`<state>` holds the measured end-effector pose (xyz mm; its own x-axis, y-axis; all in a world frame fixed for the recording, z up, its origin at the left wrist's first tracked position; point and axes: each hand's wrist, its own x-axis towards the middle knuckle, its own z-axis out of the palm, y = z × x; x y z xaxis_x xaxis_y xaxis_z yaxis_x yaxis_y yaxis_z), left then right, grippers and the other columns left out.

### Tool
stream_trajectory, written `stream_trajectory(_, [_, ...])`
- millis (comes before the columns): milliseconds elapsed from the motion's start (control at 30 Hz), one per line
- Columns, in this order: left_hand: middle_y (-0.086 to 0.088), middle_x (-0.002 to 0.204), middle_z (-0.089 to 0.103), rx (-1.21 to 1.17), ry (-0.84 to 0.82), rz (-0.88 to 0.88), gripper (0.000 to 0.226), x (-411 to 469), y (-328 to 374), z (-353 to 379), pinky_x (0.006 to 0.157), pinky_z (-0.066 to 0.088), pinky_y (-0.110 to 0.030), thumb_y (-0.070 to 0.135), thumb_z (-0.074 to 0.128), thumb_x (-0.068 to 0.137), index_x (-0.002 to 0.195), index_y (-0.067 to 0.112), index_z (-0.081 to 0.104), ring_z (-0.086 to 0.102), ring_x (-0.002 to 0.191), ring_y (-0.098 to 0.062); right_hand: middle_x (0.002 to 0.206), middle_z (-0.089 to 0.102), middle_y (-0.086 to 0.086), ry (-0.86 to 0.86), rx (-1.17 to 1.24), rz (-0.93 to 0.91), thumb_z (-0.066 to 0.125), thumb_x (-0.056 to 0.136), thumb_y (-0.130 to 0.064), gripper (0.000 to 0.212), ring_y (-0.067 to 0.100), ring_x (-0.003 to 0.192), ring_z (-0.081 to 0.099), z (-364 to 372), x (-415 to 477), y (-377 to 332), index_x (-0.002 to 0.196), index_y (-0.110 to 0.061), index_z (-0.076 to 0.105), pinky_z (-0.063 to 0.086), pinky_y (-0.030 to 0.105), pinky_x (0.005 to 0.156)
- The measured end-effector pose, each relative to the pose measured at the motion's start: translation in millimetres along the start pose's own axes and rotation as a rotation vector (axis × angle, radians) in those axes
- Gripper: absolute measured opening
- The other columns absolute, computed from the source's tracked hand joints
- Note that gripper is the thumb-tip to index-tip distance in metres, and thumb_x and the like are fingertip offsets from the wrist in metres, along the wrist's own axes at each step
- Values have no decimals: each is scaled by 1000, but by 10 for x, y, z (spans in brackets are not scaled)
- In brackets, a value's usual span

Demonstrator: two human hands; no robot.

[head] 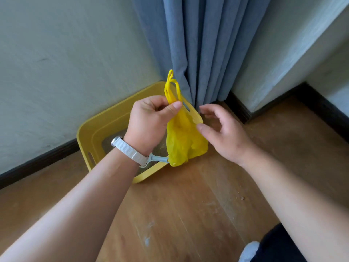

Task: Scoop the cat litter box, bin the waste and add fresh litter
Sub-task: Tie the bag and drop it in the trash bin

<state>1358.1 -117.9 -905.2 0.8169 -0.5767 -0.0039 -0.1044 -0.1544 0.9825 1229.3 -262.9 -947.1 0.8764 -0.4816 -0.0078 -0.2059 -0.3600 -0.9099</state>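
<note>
Dangling vertically, handles [171,87] up, yellow bag [184,140] pinched by left hand [149,121]; right hand [222,133] spread.

Yellow bag [184,137], yellow litter box [98,127]

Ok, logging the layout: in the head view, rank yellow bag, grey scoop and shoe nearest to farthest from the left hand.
1. Yellow bag, pinched by the left hand.
2. Grey scoop, just below the wrist.
3. Shoe, bottom right corner.

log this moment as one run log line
left hand: pinches yellow bag neck | right hand: open beside bag | scoop: in litter box
</note>
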Motion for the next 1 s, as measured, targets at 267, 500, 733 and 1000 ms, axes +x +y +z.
stream_trajectory(267, [-11, 73, 65, -102, -46, 14, 16, 201, 596, 82, 60, 48, -28, 14, 69, 87, 72, 8, 68, 56, 63, -15, 137, 46, -10, -76, -146, 87, 67, 75, -59, 73, 10, 126, 45, 139, 59, 27, 139, -37, 39, 42, 36, 102])
stream_trajectory(500, [-15, 74, 63, -144, -51, -86, 27, 142, 1355, 74, 63, 47, -32, 24, 70, 84, 74, -1, 66, 56, 66, -22, 139, 44, -11, -50, -159, 93, 61, 72, -65, 79, 11, 128, 44, -91, -52, -583, 140, -33, 38, 46, 36, 98])
stream_trajectory(733, [-11, 70, 64, -199, -122, -234, 19, -22, 2693, 17, 60, 46, -28, 24, 71, 83, 64, 19, 70, 55, 65, -22, 130, 45, -12, -59, -239, 135, 57, 68, -65, 76, 16, 118, 51, -756, -305, -1844, 133, -32, 40, 51, 43, 88])
stream_trajectory(1000, [-1, 61, 60, -264, -135, -227, 27, -244, 4569, -71, 58, 47, -23, 18, 67, 87, 60, 19, 68, 54, 59, -14, 127, 45, -12, 6, -305, 73, 68, 76, -55, 69, 12, 108, 54, -1810, -696, -3490, 134, -29, 39, 49, 27, 75])
